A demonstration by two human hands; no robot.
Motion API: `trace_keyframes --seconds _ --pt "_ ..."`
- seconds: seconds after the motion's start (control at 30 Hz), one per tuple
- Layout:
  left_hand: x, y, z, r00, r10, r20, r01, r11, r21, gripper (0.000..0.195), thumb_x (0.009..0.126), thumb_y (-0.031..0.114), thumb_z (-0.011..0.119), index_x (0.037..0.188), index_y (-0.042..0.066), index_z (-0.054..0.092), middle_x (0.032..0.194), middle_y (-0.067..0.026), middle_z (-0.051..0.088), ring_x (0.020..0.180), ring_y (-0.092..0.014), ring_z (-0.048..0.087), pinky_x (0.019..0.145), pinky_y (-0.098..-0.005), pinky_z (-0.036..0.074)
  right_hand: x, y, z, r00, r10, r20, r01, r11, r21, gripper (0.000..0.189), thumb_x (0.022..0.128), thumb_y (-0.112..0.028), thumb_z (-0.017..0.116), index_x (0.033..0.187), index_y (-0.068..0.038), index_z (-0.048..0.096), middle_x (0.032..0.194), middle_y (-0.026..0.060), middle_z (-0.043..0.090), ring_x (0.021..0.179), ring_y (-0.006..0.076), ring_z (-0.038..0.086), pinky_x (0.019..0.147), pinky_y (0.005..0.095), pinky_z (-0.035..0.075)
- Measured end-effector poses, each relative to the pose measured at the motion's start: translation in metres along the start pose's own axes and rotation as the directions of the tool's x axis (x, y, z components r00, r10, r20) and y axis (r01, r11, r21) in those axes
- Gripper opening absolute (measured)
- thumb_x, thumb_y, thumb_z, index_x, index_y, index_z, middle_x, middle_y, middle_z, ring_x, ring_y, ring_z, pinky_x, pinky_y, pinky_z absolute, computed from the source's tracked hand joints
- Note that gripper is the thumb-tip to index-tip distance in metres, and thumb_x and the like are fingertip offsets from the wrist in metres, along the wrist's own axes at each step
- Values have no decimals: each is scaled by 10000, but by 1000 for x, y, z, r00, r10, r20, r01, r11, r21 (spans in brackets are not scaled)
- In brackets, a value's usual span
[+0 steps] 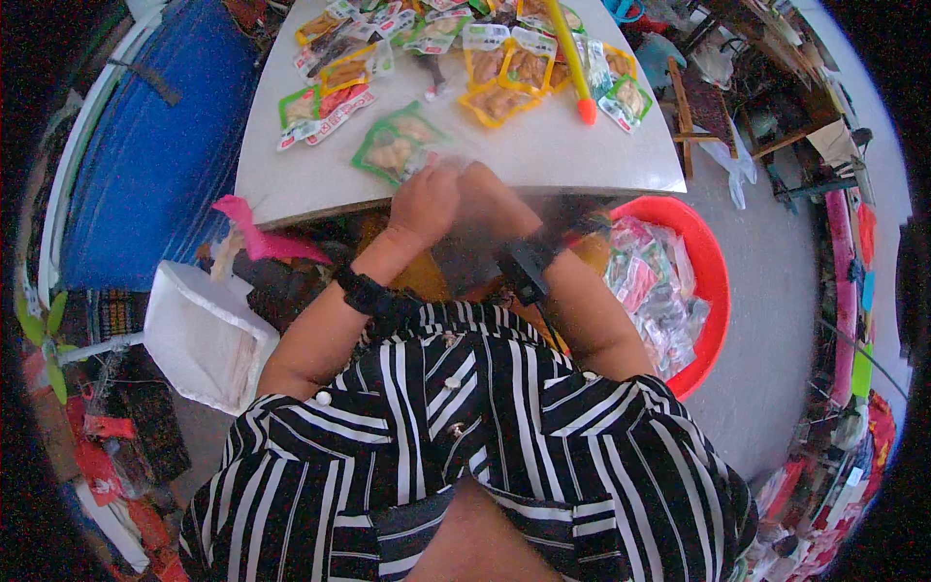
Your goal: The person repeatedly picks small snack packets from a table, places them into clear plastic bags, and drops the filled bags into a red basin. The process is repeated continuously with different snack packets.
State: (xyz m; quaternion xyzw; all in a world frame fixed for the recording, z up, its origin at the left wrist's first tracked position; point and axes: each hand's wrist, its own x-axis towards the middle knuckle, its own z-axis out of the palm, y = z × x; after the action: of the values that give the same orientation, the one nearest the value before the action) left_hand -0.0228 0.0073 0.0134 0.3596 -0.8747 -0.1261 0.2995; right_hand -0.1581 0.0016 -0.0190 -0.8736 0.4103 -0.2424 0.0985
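Note:
My left hand (428, 200) and my right hand (496, 195) meet at the near edge of a white table (291, 171). A green-edged clear food packet (398, 144) with pale pieces inside extends from the left fingers over the tabletop, slightly blurred. The left fingers are curled at its near end, which they partly cover. Motion blurs the right hand, and its fingertips press close to the left ones; whether it grips the packet does not show. Farther back lie yellow-edged packets (502, 103) and a green-and-white packet (300, 116) overlapping a red one (342, 110).
A yellow stick with an orange tip (586, 110) lies across the packets. To the right, a red tub (716, 320) on the floor holds many small packets (647, 284). A white foam box (196, 349) and a pink cloth or plastic piece (265, 240) are at the left, near a blue sheet (156, 145).

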Motion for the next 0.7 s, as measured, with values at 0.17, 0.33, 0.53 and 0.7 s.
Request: trace_keyframes --seconds 0.17,0.33,0.53,0.7 --pt "-13 -6 -16 991 132 -33 -131 991 21 306 694 194 542 971 77 486 929 -140 492 872 -316 464 768 -415 367 -12 -6 -3 993 120 10 -120 980 156 168 637 -77 510 787 -14 552 863 162 552 816 328 508 690 367 411" --pt "-22 -21 -15 969 245 13 -237 919 316 378 640 195 558 1002 100 496 1081 -92 453 1066 -256 357 895 -375 258 -39 -10 -31 999 -10 -40 14 995 98 131 659 -89 514 746 3 543 719 132 558 611 281 527 569 341 431" --pt "-4 -52 -22 973 217 78 -225 969 102 383 674 104 451 1053 56 473 1138 -140 424 1046 -296 399 905 -391 280 -47 -35 -76 616 677 401 -707 251 661 174 723 -137 481 842 -15 518 685 10 499 576 79 457 484 227 378" --pt "12 -57 -78 993 104 -60 -112 983 -145 402 625 -3 430 1023 8 487 1054 -149 492 1013 -272 448 890 -334 313 -54 -57 -106 627 778 43 -448 316 836 301 731 -186 545 960 -2 481 805 57 524 703 134 499 569 237 424"
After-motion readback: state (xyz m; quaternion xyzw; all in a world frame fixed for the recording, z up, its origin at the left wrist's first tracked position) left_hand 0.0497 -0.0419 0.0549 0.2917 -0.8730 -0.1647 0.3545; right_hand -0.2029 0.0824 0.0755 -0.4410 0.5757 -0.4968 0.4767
